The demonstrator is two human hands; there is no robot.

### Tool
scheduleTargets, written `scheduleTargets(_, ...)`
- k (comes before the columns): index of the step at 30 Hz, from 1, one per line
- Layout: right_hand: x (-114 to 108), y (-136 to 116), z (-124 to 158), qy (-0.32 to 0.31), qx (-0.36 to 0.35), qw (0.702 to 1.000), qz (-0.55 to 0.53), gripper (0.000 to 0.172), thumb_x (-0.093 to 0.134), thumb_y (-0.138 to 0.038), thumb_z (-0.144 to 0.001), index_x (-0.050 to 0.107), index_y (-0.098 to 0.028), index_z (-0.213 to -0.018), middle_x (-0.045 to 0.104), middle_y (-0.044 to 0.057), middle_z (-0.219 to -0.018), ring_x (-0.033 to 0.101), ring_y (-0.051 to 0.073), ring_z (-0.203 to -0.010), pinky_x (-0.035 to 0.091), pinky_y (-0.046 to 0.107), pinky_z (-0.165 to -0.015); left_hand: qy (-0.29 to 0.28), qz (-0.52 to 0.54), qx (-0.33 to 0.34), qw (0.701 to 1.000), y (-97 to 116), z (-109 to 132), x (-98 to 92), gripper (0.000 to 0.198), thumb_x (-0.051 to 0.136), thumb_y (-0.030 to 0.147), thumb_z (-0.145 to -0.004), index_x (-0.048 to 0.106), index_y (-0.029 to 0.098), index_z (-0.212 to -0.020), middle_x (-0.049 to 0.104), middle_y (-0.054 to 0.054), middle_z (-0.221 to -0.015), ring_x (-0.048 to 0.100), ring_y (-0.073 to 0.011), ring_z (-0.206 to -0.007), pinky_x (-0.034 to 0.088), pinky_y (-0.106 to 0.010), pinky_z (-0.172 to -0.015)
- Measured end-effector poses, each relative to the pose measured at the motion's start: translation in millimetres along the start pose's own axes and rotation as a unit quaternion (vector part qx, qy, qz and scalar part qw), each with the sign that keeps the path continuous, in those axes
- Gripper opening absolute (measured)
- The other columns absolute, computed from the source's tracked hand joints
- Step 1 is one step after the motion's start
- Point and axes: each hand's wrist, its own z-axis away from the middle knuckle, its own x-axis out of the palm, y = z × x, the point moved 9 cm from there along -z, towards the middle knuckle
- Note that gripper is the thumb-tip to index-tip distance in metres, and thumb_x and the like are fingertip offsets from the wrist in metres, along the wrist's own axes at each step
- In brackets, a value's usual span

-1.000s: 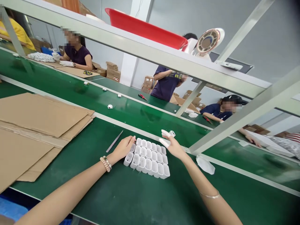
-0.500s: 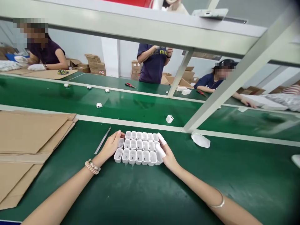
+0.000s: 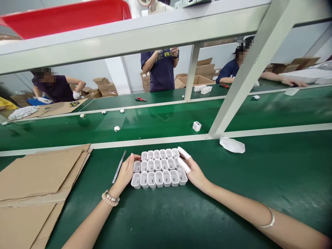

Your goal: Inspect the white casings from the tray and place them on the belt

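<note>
Right hand [image 3: 195,174] sets slightly parted, white-capped fingers against the right end of the white cups [image 3: 159,180], left hand [image 3: 125,170] at the opposite end, grip indeterminable; block lies between both, equally near, long axis left-right, tweezers [image 3: 119,167] just left, pale rail [image 3: 155,140] beyond, manoeuvring room nearside.

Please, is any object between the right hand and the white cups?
Nothing visible stands between: the right hand is at the right end of the white cups. The tweezers lie left of the left hand.
</note>
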Motion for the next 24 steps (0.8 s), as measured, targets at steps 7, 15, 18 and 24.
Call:
scheduleTargets(7, -18, 5, -2, 0.076, 0.005, 0.997, 0.020, 0.047, 0.056, -0.051, -0.088, 0.051, -0.027, -0.128, 0.060, 0.008, -0.118, 0.060, 0.024, -0.104, 0.045, 0.047, -0.102, 0.010, -0.002, -0.029, 1.000, -2, 1, -2.5, 0.062, 0.023, 0.060, -0.096, 0.067, 0.017, -0.090, 0.071, -0.008, -0.094, 0.065, -0.0227, -0.091, 0.048, -0.036, -0.087)
scheduleTargets(15, -19, -1, -3, 0.089, 0.013, 0.996, 0.020, 0.035, 0.057, -0.053, -0.085, 0.056, -0.024, -0.104, 0.061, 0.003, -0.092, 0.058, 0.019, -0.082, 0.049, 0.038, -0.083, 0.005, -0.008, -0.015, 1.000, -2, 1, -3.3, 0.060, 0.022, 0.059, -0.097, 0.063, 0.018, -0.081, 0.067, -0.004, -0.081, 0.061, -0.0198, -0.078, 0.046, -0.032, -0.075)
scheduleTargets(18, -17, -7, -3, 0.083, 0.034, 0.996, -0.003, 0.037, 0.061, -0.058, -0.079, 0.053, -0.023, -0.086, 0.059, 0.000, -0.077, 0.055, 0.016, -0.070, 0.049, 0.032, -0.069, 0.005, -0.010, -0.015, 1.000, -3, 1, -3.5, 0.060, 0.022, 0.059, -0.097, 0.063, 0.018, -0.081, 0.066, -0.004, -0.081, 0.060, -0.0193, -0.077, 0.045, -0.032, -0.073)
scheduleTargets(24, -15, -13, -3, 0.070, 0.057, 0.996, -0.014, 0.043, 0.064, -0.063, -0.076, 0.051, -0.021, -0.072, 0.050, -0.003, -0.063, 0.047, 0.013, -0.059, 0.042, 0.027, -0.059, 0.033, 0.004, 0.002, 0.999, 0, -2, -15.6, 0.057, 0.024, 0.056, -0.098, 0.061, 0.018, -0.077, 0.066, -0.004, -0.077, 0.061, -0.0192, -0.076, 0.047, -0.033, -0.076)
